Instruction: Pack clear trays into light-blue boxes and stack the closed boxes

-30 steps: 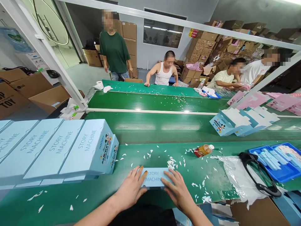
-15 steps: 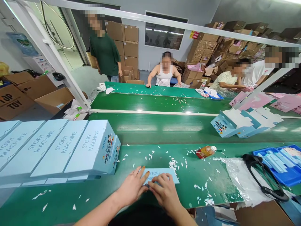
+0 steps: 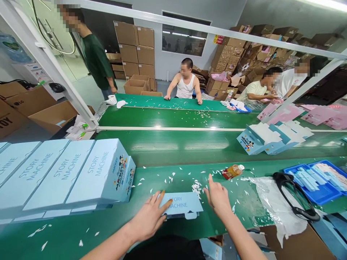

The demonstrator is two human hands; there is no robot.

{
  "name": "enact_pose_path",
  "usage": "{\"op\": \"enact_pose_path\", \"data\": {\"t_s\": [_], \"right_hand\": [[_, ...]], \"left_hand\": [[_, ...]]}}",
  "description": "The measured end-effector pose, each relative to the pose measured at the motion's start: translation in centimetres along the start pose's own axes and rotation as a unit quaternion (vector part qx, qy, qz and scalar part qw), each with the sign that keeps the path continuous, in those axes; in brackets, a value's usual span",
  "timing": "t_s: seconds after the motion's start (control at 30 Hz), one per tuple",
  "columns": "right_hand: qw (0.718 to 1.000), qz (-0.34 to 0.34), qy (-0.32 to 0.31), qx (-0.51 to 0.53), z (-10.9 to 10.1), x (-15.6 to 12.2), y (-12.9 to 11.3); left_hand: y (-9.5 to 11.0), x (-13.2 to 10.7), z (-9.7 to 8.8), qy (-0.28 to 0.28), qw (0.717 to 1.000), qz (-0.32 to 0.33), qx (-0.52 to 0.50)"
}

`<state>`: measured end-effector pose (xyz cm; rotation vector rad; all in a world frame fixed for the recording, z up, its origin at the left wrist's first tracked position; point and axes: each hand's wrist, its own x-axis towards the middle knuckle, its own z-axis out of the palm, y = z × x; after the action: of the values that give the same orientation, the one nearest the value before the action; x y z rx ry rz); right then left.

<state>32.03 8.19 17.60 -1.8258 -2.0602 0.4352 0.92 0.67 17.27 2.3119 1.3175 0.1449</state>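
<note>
A light blue carton [image 3: 182, 204] printed "STORY MACHINE" lies on the green bench in front of me. A tab with a dark half-round cutout sticks out along its near edge. My left hand [image 3: 149, 213] is at the carton's left end, fingers across its top and thumb at the near side, holding it. My right hand [image 3: 217, 196] is off the carton, to its right, with the index finger stretched out, the thumb apart and nothing held. White paper scraps [image 3: 197, 187] lie just behind the carton.
Several blue cartons [image 3: 86, 173] stand in a row at left. To the right are a drink bottle [image 3: 231, 172], clear plastic wrap [image 3: 267, 196], a black strap-like frame [image 3: 294, 198] and a blue tray [image 3: 325, 195]. Open cartons [image 3: 255, 139] stand farther back. Co-workers are across the bench.
My right hand has left the carton's near edge and moved right, its fingers opening. The tab there now shows. My left hand stays on the carton. A person in green has moved left.
</note>
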Motion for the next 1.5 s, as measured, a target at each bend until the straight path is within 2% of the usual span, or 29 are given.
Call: {"op": "enact_pose_path", "data": {"t_s": [0.07, 0.13, 0.2, 0.27, 0.33, 0.43, 0.57, 0.8, 0.97, 1.17, 1.3, 1.5], "right_hand": [[0.999, -0.028, -0.027, -0.027, -0.3, -0.7, 1.5], [0.99, -0.112, -0.088, 0.0, 0.2, -2.1, 1.7], [0.965, -0.211, -0.152, 0.013, 1.0, -3.8, 1.2], [0.941, -0.282, -0.187, -0.002, 1.9, -4.8, 0.7], [0.928, -0.324, -0.183, -0.021, 2.8, -5.1, 0.8], [0.921, -0.358, -0.145, -0.042, 3.8, -4.7, 1.4], [0.914, -0.385, -0.112, -0.058, 4.4, -4.3, 2.0], [0.903, -0.4, -0.129, -0.087, 4.8, -5.2, 2.8], [0.902, -0.407, -0.109, -0.092, 4.9, -5.3, 2.8], [0.902, -0.416, -0.085, -0.077, 4.4, -4.6, 2.2], [0.9, -0.418, -0.097, -0.072, 3.8, -4.4, 2.0], [0.898, -0.423, -0.093, -0.079, 4.3, -4.5, 2.3]], "left_hand": [[0.0, 0.0, -0.4, -0.008, 1.0, 0.016, 0.012], [-0.1, 0.1, -0.7, -0.022, 0.999, 0.03, 0.032], [-0.3, 0.3, -0.8, -0.043, 0.997, 0.034, 0.052], [-0.4, 0.3, -0.8, -0.06, 0.995, 0.034, 0.067], [-0.6, 0.4, -0.8, -0.068, 0.994, 0.037, 0.079], [-0.8, 0.4, -0.5, -0.074, 0.992, 0.048, 0.096], [-1.0, 0.4, 0.0, -0.087, 0.988, 0.051, 0.115], [-1.0, 0.3, 0.5, -0.095, 0.986, 0.053, 0.126], [-0.7, 0.3, 0.2, -0.101, 0.982, 0.062, 0.144], [-0.9, 0.4, 0.6, -0.087, 0.975, 0.085, 0.184], [-1.2, 0.7, 0.7, -0.075, 0.972, 0.104, 0.198], [-1.6, 0.6, 0.9, -0.063, 0.973, 0.108, 0.194]]}}
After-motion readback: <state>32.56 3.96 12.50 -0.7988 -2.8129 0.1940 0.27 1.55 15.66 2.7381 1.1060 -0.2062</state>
